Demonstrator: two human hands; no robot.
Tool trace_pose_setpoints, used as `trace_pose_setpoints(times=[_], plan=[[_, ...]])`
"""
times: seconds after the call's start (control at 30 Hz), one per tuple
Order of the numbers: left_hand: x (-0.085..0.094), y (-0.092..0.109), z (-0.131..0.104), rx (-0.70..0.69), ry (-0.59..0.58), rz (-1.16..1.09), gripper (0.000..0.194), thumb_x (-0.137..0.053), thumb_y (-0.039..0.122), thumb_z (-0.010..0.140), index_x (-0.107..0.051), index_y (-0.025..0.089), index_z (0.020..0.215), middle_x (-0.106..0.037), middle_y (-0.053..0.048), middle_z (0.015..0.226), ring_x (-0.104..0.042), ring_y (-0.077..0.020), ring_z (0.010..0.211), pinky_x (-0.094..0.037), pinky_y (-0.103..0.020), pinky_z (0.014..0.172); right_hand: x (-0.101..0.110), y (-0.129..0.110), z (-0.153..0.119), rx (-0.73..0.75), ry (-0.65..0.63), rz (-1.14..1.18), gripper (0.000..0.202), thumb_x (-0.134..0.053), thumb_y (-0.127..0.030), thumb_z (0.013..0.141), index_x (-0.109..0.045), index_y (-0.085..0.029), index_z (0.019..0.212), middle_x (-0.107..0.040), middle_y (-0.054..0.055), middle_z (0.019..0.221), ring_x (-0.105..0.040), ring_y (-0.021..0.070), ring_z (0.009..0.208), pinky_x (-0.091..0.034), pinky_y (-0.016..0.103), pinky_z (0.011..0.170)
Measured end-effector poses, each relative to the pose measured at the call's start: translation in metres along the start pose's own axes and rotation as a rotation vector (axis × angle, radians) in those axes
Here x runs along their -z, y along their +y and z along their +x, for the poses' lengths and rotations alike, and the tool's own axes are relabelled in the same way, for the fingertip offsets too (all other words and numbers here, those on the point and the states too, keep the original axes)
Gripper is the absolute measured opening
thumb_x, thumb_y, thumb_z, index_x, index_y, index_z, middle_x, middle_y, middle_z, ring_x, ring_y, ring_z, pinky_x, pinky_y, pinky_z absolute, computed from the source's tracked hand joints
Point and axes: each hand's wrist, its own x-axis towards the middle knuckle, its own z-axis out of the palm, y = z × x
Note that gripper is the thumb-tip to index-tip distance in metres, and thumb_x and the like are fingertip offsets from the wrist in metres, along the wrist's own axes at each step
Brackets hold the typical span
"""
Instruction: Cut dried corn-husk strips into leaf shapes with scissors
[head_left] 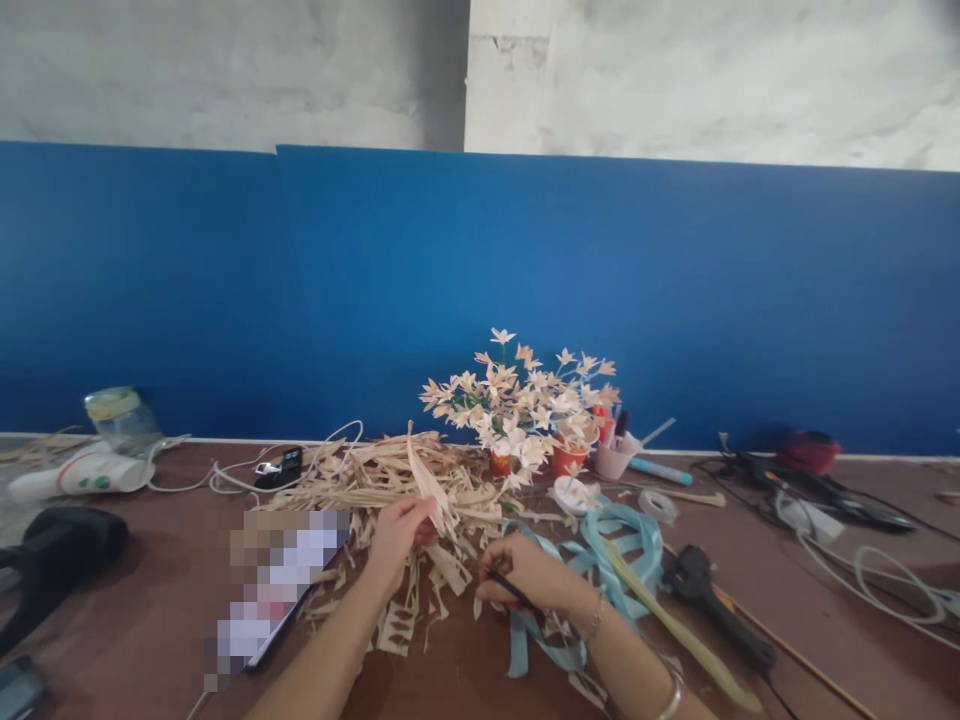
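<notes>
My left hand (pixel 401 535) pinches a pale dried corn husk (pixel 429 475) that stands up from the fingers. Close on its right, my right hand (pixel 525 572) is closed around scissors (pixel 508 588) with black handles; their blades point toward the husk's lower end. Behind and beneath my left hand spreads a heap of dried husks (pixel 352 480). Cut husk scraps (pixel 397 630) lie on the table below the hands. A light blue ribbon (pixel 626 545) lies in loops beside my right hand.
Husk flowers (pixel 517 390) stand in small red pots (pixel 574 450) against the blue partition (pixel 525 250). A glue gun (pixel 712 600) lies at right, near tangled cables (pixel 862 570). At left are a phone (pixel 285 590) with a blurred screen, a paper cup (pixel 90 475) and a jar (pixel 124 420).
</notes>
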Motion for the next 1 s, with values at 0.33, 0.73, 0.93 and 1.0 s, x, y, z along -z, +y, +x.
trace_pose_setpoints(times=[0.33, 0.73, 0.93, 1.0], plan=[[-0.001, 0.0, -0.002, 0.039, 0.03, -0.091, 0.029, -0.072, 0.041, 0.057, -0.067, 0.013, 0.065, -0.068, -0.005, 0.062, -0.059, -0.0138, 0.051, -0.048, -0.023, 0.05, 0.001, 0.015, 0.006, 0.053, 0.042, -0.05, 0.023, -0.063, -0.037, 0.067, -0.058, -0.015, 0.068, -0.047, -0.006, 0.043, -0.033, 0.004, 0.035, -0.024, 0.015, 0.034], [-0.01, 0.0, -0.006, 0.061, 0.123, -0.321, 0.027, -0.077, 0.033, 0.054, -0.063, 0.013, 0.066, -0.065, -0.002, 0.059, -0.061, -0.0124, 0.052, -0.049, -0.021, 0.049, -0.001, 0.001, 0.002, 0.008, 0.098, -0.017, 0.024, -0.064, -0.038, 0.065, -0.057, -0.016, 0.071, -0.045, -0.008, 0.041, -0.034, 0.0043, 0.033, -0.025, 0.015, 0.032], [-0.014, -0.001, -0.01, 0.076, 0.119, -0.363, 0.026, -0.077, 0.032, 0.055, -0.063, 0.013, 0.066, -0.066, -0.002, 0.06, -0.062, -0.0123, 0.054, -0.05, -0.02, 0.05, -0.003, 0.001, 0.003, 0.026, 0.09, 0.019, 0.023, -0.062, -0.038, 0.066, -0.056, -0.016, 0.07, -0.046, -0.008, 0.041, -0.035, 0.0042, 0.032, -0.026, 0.014, 0.031], [-0.015, -0.001, -0.011, 0.074, 0.122, -0.384, 0.025, -0.077, 0.031, 0.056, -0.063, 0.013, 0.066, -0.067, -0.003, 0.061, -0.062, -0.0125, 0.055, -0.05, -0.02, 0.051, -0.004, 0.001, 0.004, 0.029, 0.097, 0.014, 0.021, -0.062, -0.035, 0.065, -0.055, -0.016, 0.069, -0.046, -0.008, 0.041, -0.035, 0.0043, 0.031, -0.025, 0.014, 0.031]])
